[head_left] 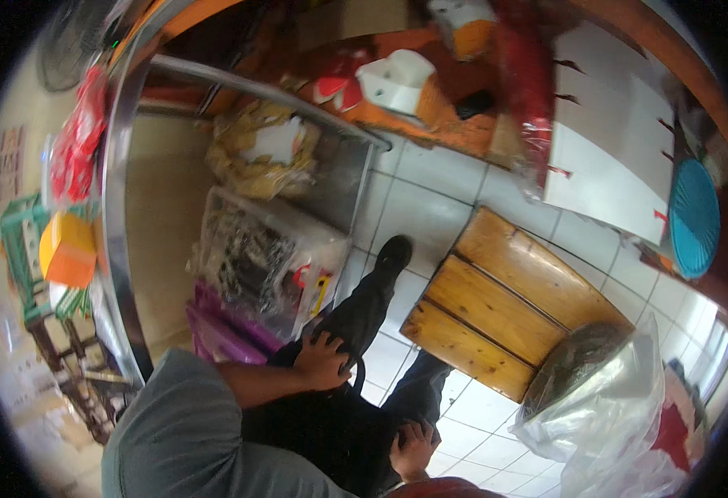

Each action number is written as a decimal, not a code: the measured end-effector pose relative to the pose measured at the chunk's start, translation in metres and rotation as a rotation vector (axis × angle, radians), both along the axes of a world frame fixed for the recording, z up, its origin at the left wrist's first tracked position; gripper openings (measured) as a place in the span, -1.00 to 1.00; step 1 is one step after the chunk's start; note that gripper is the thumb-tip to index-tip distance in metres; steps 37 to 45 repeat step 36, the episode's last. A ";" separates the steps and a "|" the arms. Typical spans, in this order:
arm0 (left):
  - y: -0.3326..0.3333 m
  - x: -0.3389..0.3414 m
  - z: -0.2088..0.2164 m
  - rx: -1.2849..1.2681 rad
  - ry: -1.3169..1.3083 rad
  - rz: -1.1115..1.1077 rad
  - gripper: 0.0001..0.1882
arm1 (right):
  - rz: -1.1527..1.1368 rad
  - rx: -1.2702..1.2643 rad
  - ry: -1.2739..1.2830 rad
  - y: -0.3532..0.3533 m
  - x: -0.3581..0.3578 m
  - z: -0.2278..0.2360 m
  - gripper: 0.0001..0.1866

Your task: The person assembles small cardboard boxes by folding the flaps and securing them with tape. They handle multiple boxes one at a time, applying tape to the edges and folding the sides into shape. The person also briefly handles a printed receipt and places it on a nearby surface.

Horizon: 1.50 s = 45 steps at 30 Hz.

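Observation:
My left hand (322, 362) rests on my left thigh, fingers apart and lying on the dark trousers (356, 328). Beside it a black loop (359, 373), like a strap or cable, curves up from my lap; I cannot tell whether the hand touches it. Lower in the view, my right hand (414, 451) lies on the other thigh with its fingers spread. Neither hand shows anything held.
A wooden slatted stool or bench (497, 303) stands ahead on the tiled floor, beside a clear plastic bag (605, 407). Left are a clear plastic tub (256, 257), a purple bin (223, 328) and a metal-framed table (119, 207). A blue-green round basket (694, 217) is at right.

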<state>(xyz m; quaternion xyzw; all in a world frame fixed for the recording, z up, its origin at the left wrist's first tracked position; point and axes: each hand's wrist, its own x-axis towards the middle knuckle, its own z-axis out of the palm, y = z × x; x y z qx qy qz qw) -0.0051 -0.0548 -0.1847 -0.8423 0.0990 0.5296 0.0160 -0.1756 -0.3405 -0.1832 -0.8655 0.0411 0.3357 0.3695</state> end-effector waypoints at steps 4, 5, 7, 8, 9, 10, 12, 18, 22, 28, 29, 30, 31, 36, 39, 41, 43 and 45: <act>-0.003 -0.017 -0.013 0.006 -0.050 -0.002 -0.62 | 0.079 -0.025 0.055 -0.009 -0.011 -0.023 -0.65; -0.002 -0.019 -0.016 -0.021 -0.032 0.002 -0.65 | 0.048 -0.061 0.089 -0.005 -0.016 -0.016 -0.64; -0.002 -0.023 -0.017 -0.024 -0.041 0.001 -0.70 | 0.035 -0.074 0.095 -0.007 -0.010 -0.020 -0.61; -0.004 -0.024 -0.017 -0.035 -0.059 -0.022 -0.72 | 0.022 -0.050 0.078 -0.006 -0.014 -0.020 -0.59; -0.003 -0.025 -0.021 -0.060 -0.089 -0.023 -0.73 | 0.023 -0.069 0.042 -0.006 -0.016 -0.020 -0.56; -0.001 -0.022 -0.022 -0.067 -0.114 -0.021 -0.75 | 0.033 -0.081 0.068 -0.008 -0.007 -0.011 -0.55; 0.002 -0.019 -0.019 -0.069 -0.121 -0.049 -0.76 | -0.130 -0.012 0.134 -0.011 0.012 0.011 -0.61; 0.000 -0.019 -0.019 -0.084 -0.139 -0.103 -0.76 | -0.179 0.034 0.166 -0.003 -0.015 0.000 -0.54; -0.012 -0.014 -0.012 -0.013 -0.143 -0.174 -0.75 | -0.017 -0.054 0.077 -0.007 -0.016 -0.008 -0.52; -0.033 -0.008 -0.005 0.085 -0.116 -0.125 -0.74 | 0.002 -0.069 0.094 -0.008 -0.033 -0.020 -0.49; -0.030 -0.011 -0.006 0.059 -0.124 -0.113 -0.73 | 0.000 -0.061 0.096 -0.011 -0.031 -0.019 -0.49; -0.019 -0.016 -0.012 0.032 -0.133 -0.100 -0.72 | -0.002 -0.054 0.097 -0.016 -0.028 -0.016 -0.49; -0.015 -0.017 -0.019 -0.001 -0.137 -0.088 -0.72 | 0.008 -0.088 0.102 -0.020 -0.022 -0.010 -0.51; -0.026 -0.011 -0.012 -0.022 -0.113 -0.075 -0.65 | -0.086 -0.102 0.144 -0.038 -0.011 -0.003 -0.57; -0.026 -0.011 -0.012 -0.022 -0.113 -0.075 -0.65 | -0.086 -0.102 0.144 -0.038 -0.011 -0.003 -0.57; -0.026 -0.011 -0.012 -0.022 -0.113 -0.075 -0.65 | -0.086 -0.102 0.144 -0.038 -0.011 -0.003 -0.57; -0.026 -0.011 -0.012 -0.022 -0.113 -0.075 -0.65 | -0.086 -0.102 0.144 -0.038 -0.011 -0.003 -0.57; -0.026 -0.011 -0.012 -0.022 -0.113 -0.075 -0.65 | -0.086 -0.102 0.144 -0.038 -0.011 -0.003 -0.57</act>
